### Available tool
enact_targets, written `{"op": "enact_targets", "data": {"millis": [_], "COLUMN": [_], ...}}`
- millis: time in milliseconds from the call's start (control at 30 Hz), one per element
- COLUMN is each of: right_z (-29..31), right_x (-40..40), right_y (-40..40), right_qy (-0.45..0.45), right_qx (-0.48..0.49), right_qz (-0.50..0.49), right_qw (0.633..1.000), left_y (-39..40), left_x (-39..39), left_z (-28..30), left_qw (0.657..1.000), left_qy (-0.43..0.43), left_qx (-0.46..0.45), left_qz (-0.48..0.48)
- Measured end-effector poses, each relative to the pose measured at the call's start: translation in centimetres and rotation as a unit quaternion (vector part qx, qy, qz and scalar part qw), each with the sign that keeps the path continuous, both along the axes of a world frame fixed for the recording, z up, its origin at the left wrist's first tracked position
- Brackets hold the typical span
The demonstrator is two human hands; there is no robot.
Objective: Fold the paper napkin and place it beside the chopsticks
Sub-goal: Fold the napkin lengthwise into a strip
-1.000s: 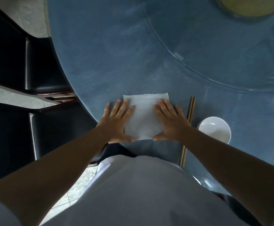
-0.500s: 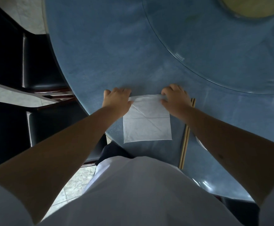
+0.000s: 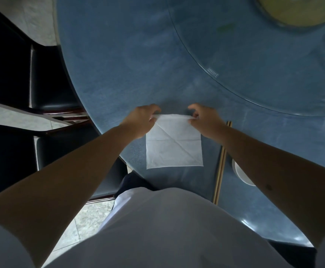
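Note:
A white paper napkin (image 3: 174, 145) lies flat on the blue table (image 3: 138, 64) near its front edge, creased across and diagonally. My left hand (image 3: 141, 120) pinches its far left corner, and my right hand (image 3: 206, 119) pinches its far right corner. The far edge is lifted slightly off the table. A pair of wooden chopsticks (image 3: 220, 167) lies to the right of the napkin, pointing away from me, partly hidden under my right forearm.
A white bowl (image 3: 240, 174) sits right of the chopsticks, mostly covered by my right arm. A glass turntable (image 3: 264, 64) fills the far right of the table. Dark chairs (image 3: 47, 80) stand at the left beside the table edge.
My hands left the napkin's sides, where they lay flat, and moved to its far edge. They now pinch the two far corners and have raised that edge a little.

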State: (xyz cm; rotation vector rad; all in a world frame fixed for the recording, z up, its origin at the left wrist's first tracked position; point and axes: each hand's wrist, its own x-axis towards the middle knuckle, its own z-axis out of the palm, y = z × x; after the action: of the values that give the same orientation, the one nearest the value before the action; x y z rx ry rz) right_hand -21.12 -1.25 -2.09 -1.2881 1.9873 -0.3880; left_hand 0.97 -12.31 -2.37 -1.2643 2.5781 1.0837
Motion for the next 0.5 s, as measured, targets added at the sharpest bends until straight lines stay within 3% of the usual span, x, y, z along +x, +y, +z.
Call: {"op": "enact_targets", "data": {"millis": [133, 233, 500], "right_z": [0.5, 0.8, 0.6], "right_x": [-0.3, -0.7, -1.1], "right_y": [0.0, 0.9, 4.6], "right_qy": [0.041, 0.043, 0.088], "right_qx": [-0.021, -0.028, -0.087], "right_qz": [0.042, 0.071, 0.114], "right_qw": [0.998, 0.996, 0.986], "left_y": [-0.1, 0.3, 2.8], "left_x": [0.3, 0.7, 2.2], "left_z": [0.6, 1.3, 2.2], "left_qw": [0.999, 0.994, 0.984], "left_qy": [-0.009, -0.024, 0.020], "left_qx": [0.005, -0.053, -0.137], "left_qz": [-0.034, -0.089, -0.113]}}
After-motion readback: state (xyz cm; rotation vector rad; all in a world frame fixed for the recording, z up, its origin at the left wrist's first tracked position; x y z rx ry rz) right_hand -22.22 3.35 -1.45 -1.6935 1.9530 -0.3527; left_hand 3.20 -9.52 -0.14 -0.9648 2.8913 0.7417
